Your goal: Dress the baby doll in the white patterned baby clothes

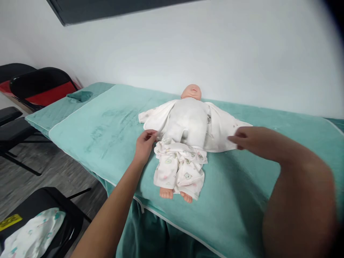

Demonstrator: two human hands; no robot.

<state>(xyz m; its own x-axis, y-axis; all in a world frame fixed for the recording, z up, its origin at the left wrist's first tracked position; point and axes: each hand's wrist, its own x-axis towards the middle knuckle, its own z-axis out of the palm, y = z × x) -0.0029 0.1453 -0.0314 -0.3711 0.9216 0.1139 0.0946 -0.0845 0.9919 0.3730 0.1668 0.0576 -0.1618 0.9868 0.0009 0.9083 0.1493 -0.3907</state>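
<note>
Wall and bed: white wall (255, 53) behind, teal-covered bed (107, 139) running along it in front of you.
Left fingers: your left hand (144, 145) has its thumb and fingers (151, 133) pinched together on the edge of the white jacket (221, 129), just beside the doll's hip.
Right fingers: your right hand (248, 138) is closed on the jacket's lower outer corner, pulling that side out flat; the fingers are slightly blurred.
Jacket: open at the front, its 2 sides and sleeves spread out to either side of the doll.
Doll: the doll (189, 116) lies on its back on the bed, between your 2 hands, head toward the wall and feet toward you; its torso is white.
Trousers: printed white trousers (178, 165) sit bunched around the doll's lower legs, with 2 bare feet showing at the cuffs.
Bed edge: white piping trims the cover, and dark green cloth (150, 229) hangs below the edge nearest you.
Bed's left end: you can see a face hole (80, 96) there.
Chairs: 2 black-and-red chair backs (44, 86) stand beyond that end; nearer you, at lower left, a black chair (51, 199) carries a patterned cloth (36, 233) and a yellow label (10, 221).
Farther out: grey floor (61, 168) at your left, dark panel (107, 10) high on the wall.
</note>
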